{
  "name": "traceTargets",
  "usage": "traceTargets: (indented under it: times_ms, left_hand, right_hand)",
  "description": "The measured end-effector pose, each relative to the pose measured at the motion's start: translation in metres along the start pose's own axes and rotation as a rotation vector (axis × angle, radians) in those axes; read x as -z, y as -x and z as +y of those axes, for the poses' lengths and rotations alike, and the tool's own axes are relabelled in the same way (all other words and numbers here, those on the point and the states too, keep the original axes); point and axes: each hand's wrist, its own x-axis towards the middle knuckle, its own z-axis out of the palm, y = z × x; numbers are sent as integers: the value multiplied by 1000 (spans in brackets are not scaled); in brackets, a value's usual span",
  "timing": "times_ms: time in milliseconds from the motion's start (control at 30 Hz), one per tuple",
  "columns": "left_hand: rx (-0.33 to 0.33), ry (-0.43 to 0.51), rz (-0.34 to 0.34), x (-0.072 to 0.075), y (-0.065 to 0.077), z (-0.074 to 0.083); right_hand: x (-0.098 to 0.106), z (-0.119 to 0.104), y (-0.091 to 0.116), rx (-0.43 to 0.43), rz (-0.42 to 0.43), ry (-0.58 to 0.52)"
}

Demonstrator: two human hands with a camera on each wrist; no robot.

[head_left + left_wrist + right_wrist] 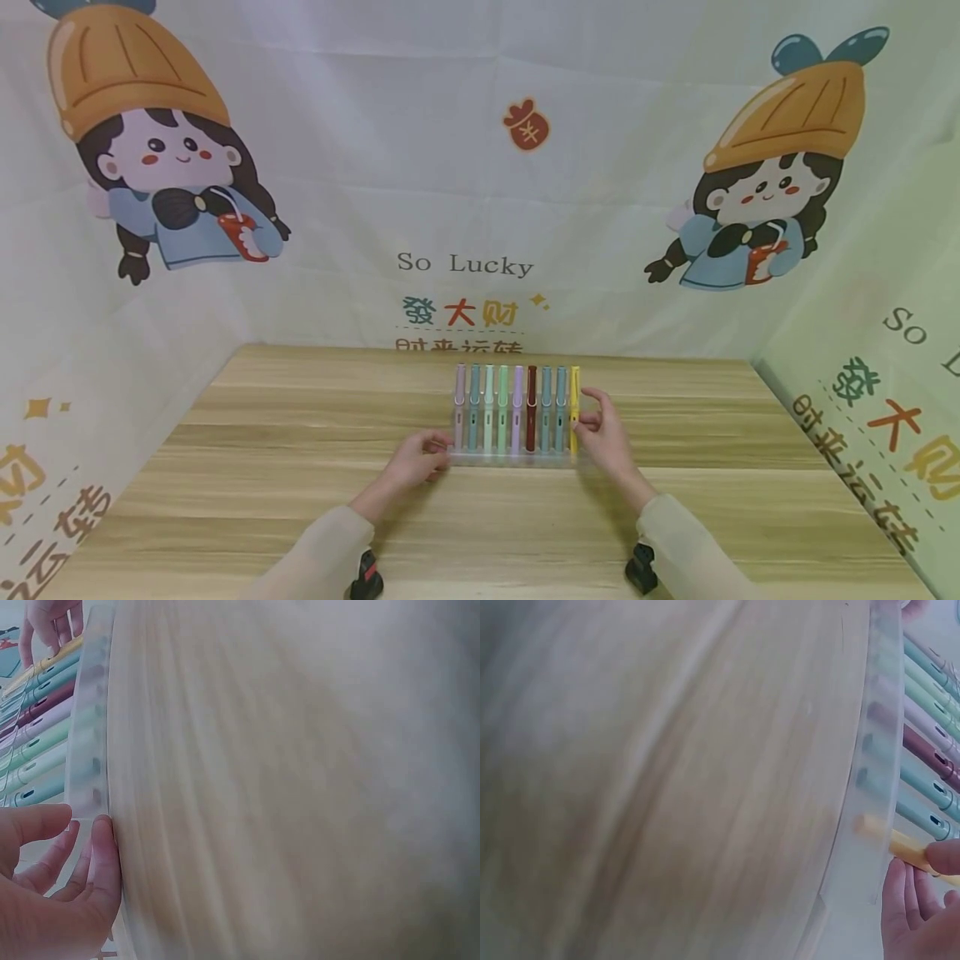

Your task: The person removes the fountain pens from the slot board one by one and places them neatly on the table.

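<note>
Seen from where I stand: bare left hand (pixel 415 458) and bare right hand (pixel 606 435); long, pale cream left sleeve (pixel 315 554), matching right sleeve (pixel 693 546); compact black left wrist unit (pixel 367 583), red-marked; similar black right wrist unit (pixel 642 570).

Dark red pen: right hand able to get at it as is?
Probably, though the right hand would first have to let go of the yellow pen. Two blue pens stand between, but nothing covers the dark red pen's upper front.
</note>
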Motion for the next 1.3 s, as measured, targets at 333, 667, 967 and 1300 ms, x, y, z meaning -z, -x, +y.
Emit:
traceTargets:
  times_ms: [333,667,967,1300]
  left_hand:
    - [6,-11,-6,1,3,4]
    - [-3,-7,-17,2,2,3]
    - [1,2,-22,2,1,1]
    - [3,6,7,0,-1,0]
  right_hand:
    - [2,-3,-3,2,64,-33]
    - [14,-12,-3,-9,76,-80]
    - [29,-5,7,-9,-9,-61]
    - [54,1,19,-88,-126,-31]
